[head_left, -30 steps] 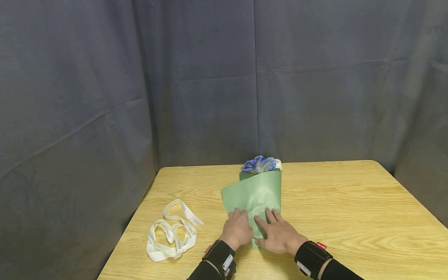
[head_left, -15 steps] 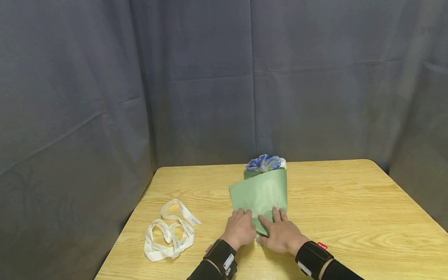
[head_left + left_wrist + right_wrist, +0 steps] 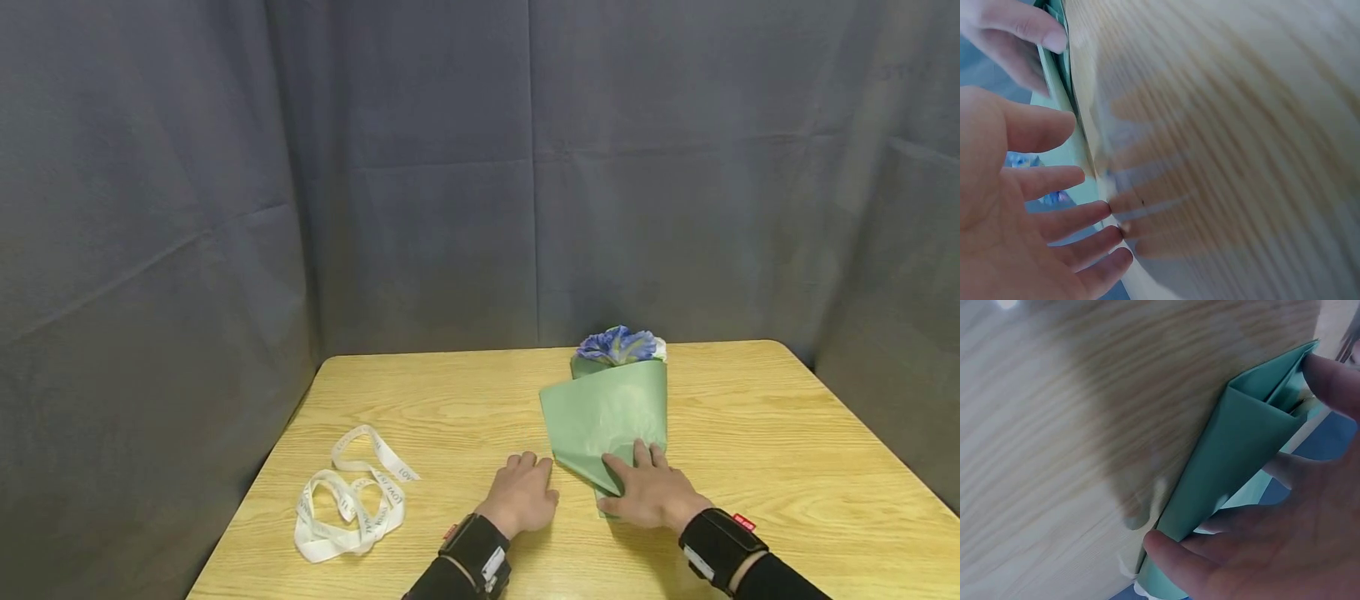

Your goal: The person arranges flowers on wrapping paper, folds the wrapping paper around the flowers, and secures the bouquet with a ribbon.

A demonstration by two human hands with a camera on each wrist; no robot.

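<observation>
A small bouquet wrapped in green paper point(image 3: 615, 408) lies on the table, its blue flower point(image 3: 618, 345) and a bit of white bloom showing at the far end. My right hand point(image 3: 651, 492) rests on the narrow lower part of the wrap with spread fingers. In the right wrist view, the folded paper tube point(image 3: 1229, 459) runs under that hand, with a finger along its side. My left hand point(image 3: 521, 493) is just left of the bouquet, apart from it, fingers loosely extended near the tabletop and holding nothing.
A loosely coiled white ribbon point(image 3: 390, 514) with printed lettering lies on the left of the wooden table point(image 3: 780, 450). Grey curtains point(image 3: 420, 250) hang behind the table and along both sides.
The bouquet has shifted right across the table with my right hand on it. My left hand has come off the paper and is now separate from it. The view has turned slightly right.
</observation>
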